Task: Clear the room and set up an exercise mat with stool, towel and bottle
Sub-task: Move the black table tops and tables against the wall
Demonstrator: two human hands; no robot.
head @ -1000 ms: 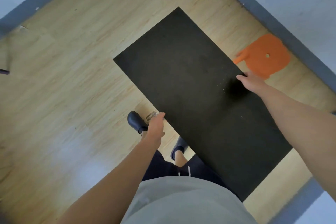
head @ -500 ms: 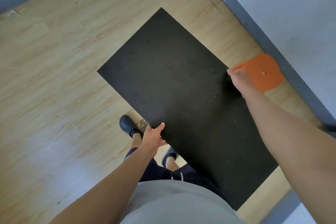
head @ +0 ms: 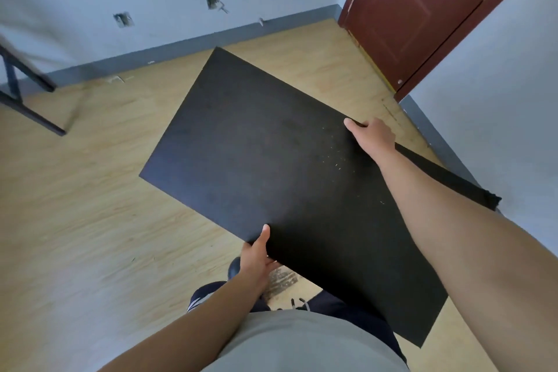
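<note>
A large black flat mat (head: pixel 265 160) is held above the wooden floor, stretched between my two hands and tilted with its far corner toward the back wall. My left hand (head: pixel 256 257) grips its near long edge, thumb on top. My right hand (head: pixel 373 134) grips the opposite long edge, fingers curled over it. My right forearm lies across the mat's right part. The stool, towel and bottle are not in view.
A dark red door (head: pixel 422 9) stands at the upper right, with a white wall to its right. A black metal table leg frame (head: pixel 27 100) stands at the far left. A grey skirting board (head: pixel 181 45) runs along the back wall. My shoe (head: pixel 234 270) shows below the mat.
The mat has been lifted and carried along; my view has swung up, so the door, back wall and table frame appear. The orange stool seen earlier is out of view.
</note>
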